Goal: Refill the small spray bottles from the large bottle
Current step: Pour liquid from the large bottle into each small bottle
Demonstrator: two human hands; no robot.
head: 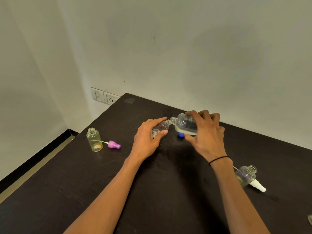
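My right hand (205,132) grips the large clear bottle (184,123), tipped on its side with its open neck pointing left. That neck meets the mouth of a small clear spray bottle (160,128), which my left hand (148,135) holds tilted between thumb and fingers. A little liquid shows inside both. Under the large bottle a blue cap (181,135) lies on the table. A small yellowish bottle (94,140) stands open at the left, with its pink spray head (114,144) lying beside it. Another small clear bottle (245,175) stands open at the right beside a white spray head (258,185).
All of this sits on a dark wooden table (168,174) pushed against a pale wall. A wall socket and switch (104,97) sit past the table's far left corner. The table's left edge drops to the floor. A bit of clear plastic (310,222) shows at the right border.
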